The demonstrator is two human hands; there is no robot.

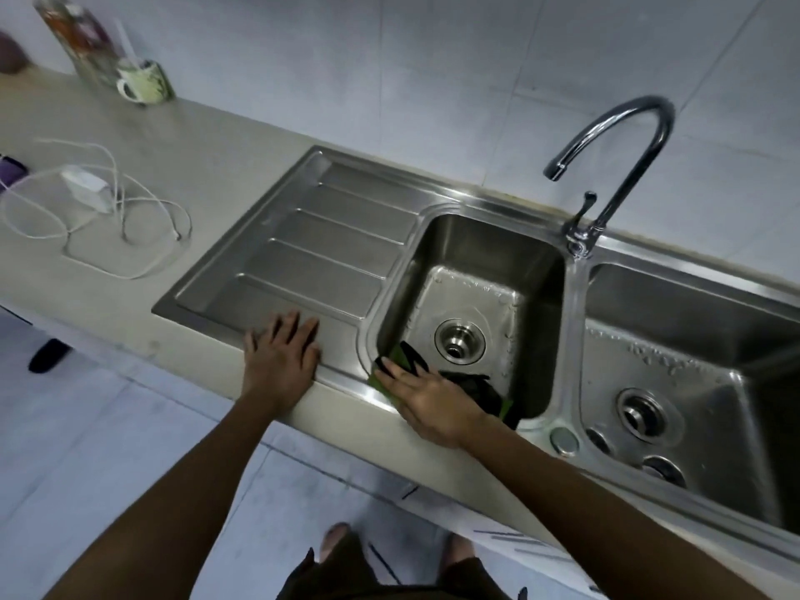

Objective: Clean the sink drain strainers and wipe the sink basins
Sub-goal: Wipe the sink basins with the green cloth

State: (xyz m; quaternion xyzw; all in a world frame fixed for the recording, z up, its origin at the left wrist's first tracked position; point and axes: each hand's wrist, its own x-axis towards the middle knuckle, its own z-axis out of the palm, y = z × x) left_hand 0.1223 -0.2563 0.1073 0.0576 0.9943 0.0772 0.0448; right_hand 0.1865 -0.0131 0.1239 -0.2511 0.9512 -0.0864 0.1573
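A steel double sink fills the middle and right. The small left basin [532,296] has a round drain strainer [459,341] seated in its wet floor. The larger right basin [692,313] holds its own drain strainer [640,411]. My right hand [428,404] presses a green and black cloth [489,391] against the near wall and rim of the left basin. My left hand [281,355] lies flat, fingers spread, on the front of the ribbed drainboard [311,249], holding nothing.
A curved chrome tap [614,166] rises behind the divider between the basins. On the beige counter at left lie a white charger with tangled cable [86,188], a mug [145,82] and a bottle [78,36]. My feet show on the tiled floor below.
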